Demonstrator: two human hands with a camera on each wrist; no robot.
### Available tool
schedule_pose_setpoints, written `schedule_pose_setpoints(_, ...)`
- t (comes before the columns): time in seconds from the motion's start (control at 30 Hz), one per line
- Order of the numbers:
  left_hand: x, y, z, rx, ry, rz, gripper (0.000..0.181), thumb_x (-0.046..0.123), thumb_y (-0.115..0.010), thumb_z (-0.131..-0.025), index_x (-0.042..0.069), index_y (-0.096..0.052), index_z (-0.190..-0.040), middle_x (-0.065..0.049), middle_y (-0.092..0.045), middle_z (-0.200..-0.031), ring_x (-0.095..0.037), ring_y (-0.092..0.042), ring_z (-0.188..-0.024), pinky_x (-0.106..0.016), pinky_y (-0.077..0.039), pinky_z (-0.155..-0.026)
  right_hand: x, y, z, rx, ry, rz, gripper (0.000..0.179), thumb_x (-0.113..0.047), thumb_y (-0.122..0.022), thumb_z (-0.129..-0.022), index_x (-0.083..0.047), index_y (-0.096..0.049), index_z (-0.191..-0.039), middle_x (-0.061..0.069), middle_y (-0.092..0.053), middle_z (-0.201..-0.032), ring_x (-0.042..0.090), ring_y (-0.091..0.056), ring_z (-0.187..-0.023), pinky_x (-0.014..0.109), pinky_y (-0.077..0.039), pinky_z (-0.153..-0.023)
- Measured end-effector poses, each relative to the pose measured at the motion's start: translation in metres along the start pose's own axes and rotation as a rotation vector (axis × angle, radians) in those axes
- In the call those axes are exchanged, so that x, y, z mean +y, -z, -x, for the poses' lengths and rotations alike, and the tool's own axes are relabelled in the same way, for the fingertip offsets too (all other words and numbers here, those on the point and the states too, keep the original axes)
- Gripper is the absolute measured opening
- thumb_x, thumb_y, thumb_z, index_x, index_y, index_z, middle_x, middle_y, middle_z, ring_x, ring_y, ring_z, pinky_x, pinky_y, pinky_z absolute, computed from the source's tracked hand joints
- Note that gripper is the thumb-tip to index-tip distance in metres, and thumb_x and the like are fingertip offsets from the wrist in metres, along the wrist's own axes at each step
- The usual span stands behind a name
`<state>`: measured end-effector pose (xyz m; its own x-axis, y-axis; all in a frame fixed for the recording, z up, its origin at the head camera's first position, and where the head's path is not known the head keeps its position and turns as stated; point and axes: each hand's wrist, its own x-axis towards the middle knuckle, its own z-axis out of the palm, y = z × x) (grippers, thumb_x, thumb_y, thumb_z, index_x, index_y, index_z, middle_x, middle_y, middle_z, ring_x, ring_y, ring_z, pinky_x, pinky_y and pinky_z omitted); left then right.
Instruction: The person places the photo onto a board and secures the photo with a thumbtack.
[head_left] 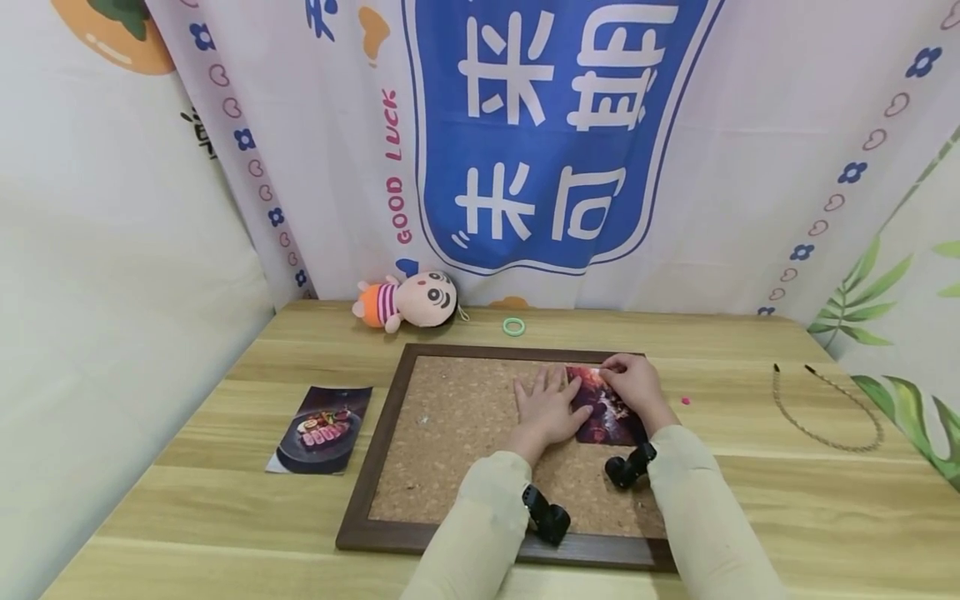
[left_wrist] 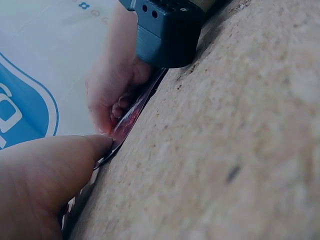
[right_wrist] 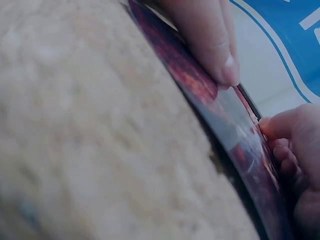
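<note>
A red-and-purple picture print [head_left: 600, 421] lies on the right part of a cork board [head_left: 450, 450] with a dark brown frame. My left hand [head_left: 547, 410] rests flat with fingers spread, its fingertips and thumb over the print's left side. My right hand [head_left: 633, 385] has curled fingers, with the tips together at the print's top edge. In the right wrist view, a fingertip of this right hand [right_wrist: 305, 150] touches that edge. What may sit between those fingertips is hidden; I cannot tell whether they pinch or press. The left wrist view shows the print [left_wrist: 132, 117] edge-on.
On the table left of the board lies a food picture [head_left: 322, 433]. Behind it are a plush doll [head_left: 408, 302] and a green ring [head_left: 513, 327]. At the right lie a small pink piece [head_left: 686, 401] and a braided cord [head_left: 817, 437].
</note>
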<state>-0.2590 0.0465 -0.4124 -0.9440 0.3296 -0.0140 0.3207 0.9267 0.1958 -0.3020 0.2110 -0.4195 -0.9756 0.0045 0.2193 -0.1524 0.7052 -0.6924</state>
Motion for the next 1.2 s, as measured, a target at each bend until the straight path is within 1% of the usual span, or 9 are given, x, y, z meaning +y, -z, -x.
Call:
schedule_pose_setpoints(0.37, 0.001, -0.001, 0.000, -0.005, -0.003, 0.006, 0.054, 0.054, -0.033, -0.086, 0.032, -0.029, -0.135, 0.001, -0.015, -0.142, -0.024, -0.005, -0.128, -0.057, -0.001, -0.093, -0.007, 0.003, -0.002, -0.050, -0.059, -0.022, 0.010, -0.009, -0.059, -0.077, -0.001, -0.061, -0.073, 0.008, -0.056, -0.070, 0.022, -0.048, -0.063, 0.032, -0.038, -0.058)
schedule_pose_setpoints(0.53, 0.003, -0.001, 0.002, -0.009, -0.007, 0.016, 0.054, 0.054, -0.034, -0.086, 0.031, -0.030, -0.135, 0.000, -0.016, -0.142, -0.024, -0.006, -0.128, -0.057, -0.002, -0.093, -0.003, 0.004, -0.001, -0.085, -0.074, -0.018, 0.012, -0.012, -0.059, -0.079, -0.001, -0.061, -0.079, 0.008, -0.055, -0.071, 0.021, -0.048, -0.064, 0.031, -0.039, -0.058)
schedule_pose_setpoints(0.6, 0.002, -0.001, 0.002, -0.005, -0.006, 0.018, 0.054, 0.054, -0.034, -0.086, 0.030, -0.030, -0.135, 0.000, -0.016, -0.142, -0.024, -0.006, -0.128, -0.057, -0.002, -0.093, -0.001, 0.005, -0.001, -0.096, -0.056, -0.019, 0.016, -0.016, -0.059, -0.080, -0.001, -0.062, -0.084, 0.007, -0.056, -0.072, 0.020, -0.048, -0.064, 0.031, -0.039, -0.059)
schedule_pose_setpoints(0.7, 0.002, -0.001, 0.001, 0.006, -0.004, 0.025, 0.054, 0.053, -0.035, -0.086, 0.030, -0.031, -0.134, 0.000, -0.016, -0.142, -0.023, -0.006, -0.128, -0.056, -0.001, -0.094, 0.002, 0.007, -0.002, -0.119, -0.032, -0.086, 0.025, -0.023, -0.059, -0.082, 0.001, -0.062, -0.090, 0.008, -0.057, -0.075, 0.018, -0.048, -0.064, 0.030, -0.039, -0.058)
schedule_pose_setpoints(0.83, 0.002, -0.001, 0.000, 0.011, 0.001, 0.057, 0.054, 0.053, -0.037, -0.086, 0.029, -0.032, -0.134, 0.000, -0.017, -0.142, -0.023, -0.006, -0.128, -0.056, -0.001, -0.094, -0.002, 0.014, -0.004, -0.189, -0.056, -0.277, 0.034, -0.025, -0.056, -0.084, 0.005, -0.058, -0.100, 0.014, -0.058, -0.083, 0.017, -0.053, -0.065, 0.029, -0.043, -0.057)
schedule_pose_setpoints(0.93, 0.001, 0.002, -0.002, 0.012, 0.000, 0.109, 0.054, 0.052, -0.038, -0.086, 0.028, -0.032, -0.134, -0.001, -0.018, -0.141, -0.024, -0.008, -0.128, -0.056, 0.000, -0.094, -0.009, 0.026, -0.006, -0.227, -0.069, -0.353, 0.040, -0.026, -0.053, -0.086, 0.008, -0.054, -0.107, 0.021, -0.058, -0.089, 0.019, -0.056, -0.066, 0.029, -0.046, -0.057)
schedule_pose_setpoints(1.03, -0.003, 0.010, -0.003, 0.010, -0.017, 0.194, 0.054, 0.049, -0.040, -0.086, 0.026, -0.033, -0.134, -0.003, -0.024, -0.140, -0.026, -0.013, -0.127, -0.056, -0.003, -0.094, -0.015, 0.043, -0.007, -0.238, -0.053, -0.339, 0.044, -0.028, -0.052, -0.087, 0.009, -0.051, -0.111, 0.024, -0.056, -0.093, 0.023, -0.056, -0.069, 0.030, -0.047, -0.060)
schedule_pose_setpoints(1.1, -0.009, 0.017, -0.003, 0.012, -0.032, 0.259, 0.053, 0.046, -0.042, -0.087, 0.024, -0.034, -0.134, -0.005, -0.028, -0.137, -0.028, -0.018, -0.126, -0.056, -0.006, -0.094, -0.018, 0.057, -0.008, -0.252, -0.028, -0.330, 0.045, -0.027, -0.051, -0.087, 0.010, -0.048, -0.113, 0.026, -0.055, -0.097, 0.026, -0.056, -0.073, 0.033, -0.046, -0.064)
schedule_pose_setpoints(1.2, -0.026, 0.032, -0.001, -0.014, -0.056, 0.361, 0.053, 0.042, -0.044, -0.087, 0.020, -0.034, -0.134, -0.008, -0.040, -0.130, -0.027, -0.031, -0.120, -0.051, -0.017, -0.094, -0.020, 0.077, -0.007, -0.259, 0.021, -0.304, 0.046, -0.025, -0.051, -0.087, 0.010, -0.046, -0.116, 0.026, -0.054, -0.101, 0.022, -0.055, -0.075, 0.035, -0.045, -0.068)
